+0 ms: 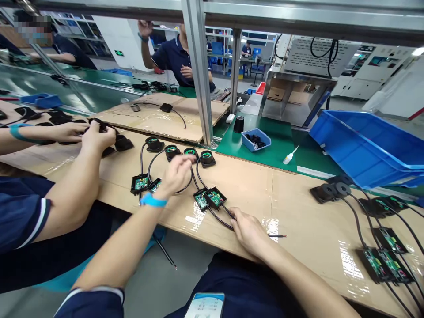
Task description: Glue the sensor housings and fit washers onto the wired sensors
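Note:
My left hand [177, 174], with a blue wristband, hovers at the round black housings, its fingers stretched out and slightly blurred; nothing shows in it. One housing with green inside [190, 152] is partly hidden behind its fingertips, and another round housing [206, 159] stands just to the right. Near the table's front edge, my right hand [248, 229] is closed around a black cable [227, 214], whose stripped end pokes out beyond the wrist. The cable runs to an open black box with a green circuit board [215, 197]. A second such box [200, 200] touches it on the left.
At left, a co-worker's hands [96, 134] handle a black part. More wired boxes [394, 265] lie at right, before a large blue bin [371, 145]. A small blue tray [255, 140] and a dropper bottle [289, 158] sit behind. A metal post [200, 75] rises at the cardboard's back edge.

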A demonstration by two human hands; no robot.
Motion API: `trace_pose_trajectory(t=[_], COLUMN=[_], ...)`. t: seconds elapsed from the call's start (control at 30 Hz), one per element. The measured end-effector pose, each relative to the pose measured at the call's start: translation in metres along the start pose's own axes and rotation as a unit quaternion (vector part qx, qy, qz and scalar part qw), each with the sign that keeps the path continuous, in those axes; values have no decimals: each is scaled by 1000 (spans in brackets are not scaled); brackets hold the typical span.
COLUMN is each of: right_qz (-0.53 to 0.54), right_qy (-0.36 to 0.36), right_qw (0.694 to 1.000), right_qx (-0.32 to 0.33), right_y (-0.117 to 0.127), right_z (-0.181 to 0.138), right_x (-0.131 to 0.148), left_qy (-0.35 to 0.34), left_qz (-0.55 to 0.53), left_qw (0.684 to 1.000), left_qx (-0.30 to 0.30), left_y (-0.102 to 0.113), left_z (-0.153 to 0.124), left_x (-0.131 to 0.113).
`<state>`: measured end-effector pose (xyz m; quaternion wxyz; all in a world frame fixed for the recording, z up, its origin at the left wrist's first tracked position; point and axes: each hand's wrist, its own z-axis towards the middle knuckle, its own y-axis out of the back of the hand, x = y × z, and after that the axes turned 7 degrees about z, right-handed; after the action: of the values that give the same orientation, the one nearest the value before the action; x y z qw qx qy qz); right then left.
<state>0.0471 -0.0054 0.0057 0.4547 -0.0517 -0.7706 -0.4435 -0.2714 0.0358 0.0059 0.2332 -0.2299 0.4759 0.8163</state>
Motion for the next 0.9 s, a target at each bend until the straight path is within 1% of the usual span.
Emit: trace_pose_trajectory(t=[0.03,0.07,0.13,0.17,0.23,0.33,0.4,0.43,0.47,0.5,0.57,0.6,0.67,0.77,0.9], right_qz=[-9,-17,-24,-23,-5,60,113,161,224,296,429,472,507,528,517], right_qy=[-3,-6,-12,-15,-20,-16,-6,-9,-19,-35,-73,-87,-97,-90,-88], right_qw=[1000,1000,1000,1000,999,997,992,986,974,954,900,877,855,835,821], right_qx=[1,1,-3,-9,-30,-55,-51,-39,-25,-14,-8,-17,-53,-123,-225], right_y=[0,-1,-2,-1,2,18,31,37,42,46,51,53,56,61,72], right_z=[-1,-1,-3,-4,-7,-20,-34,-42,-50,-58,-72,-78,-88,-104,-133], right_x=[0,0,1,1,-1,-6,-11,-13,-15,-17,-21,-24,-29,-38,-51], left_qy=[31,57,94,106,121,136,144,149,153,158,165,168,168,154,118], left_qz=[7,13,19,20,21,16,8,3,-3,-9,-22,-28,-41,-55,-72], left_qw=[999,998,995,993,987,975,967,963,960,957,952,949,945,939,929], left_qx=[-15,-13,26,53,106,173,209,223,234,244,258,264,277,303,343], left_y=[4,6,5,2,-5,-13,-15,-16,-16,-17,-20,-22,-29,-41,-61], left_z=[24,46,83,95,108,109,105,104,103,103,102,102,100,94,76], left_x=[12,23,36,39,39,33,30,29,28,28,26,25,20,5,-26])
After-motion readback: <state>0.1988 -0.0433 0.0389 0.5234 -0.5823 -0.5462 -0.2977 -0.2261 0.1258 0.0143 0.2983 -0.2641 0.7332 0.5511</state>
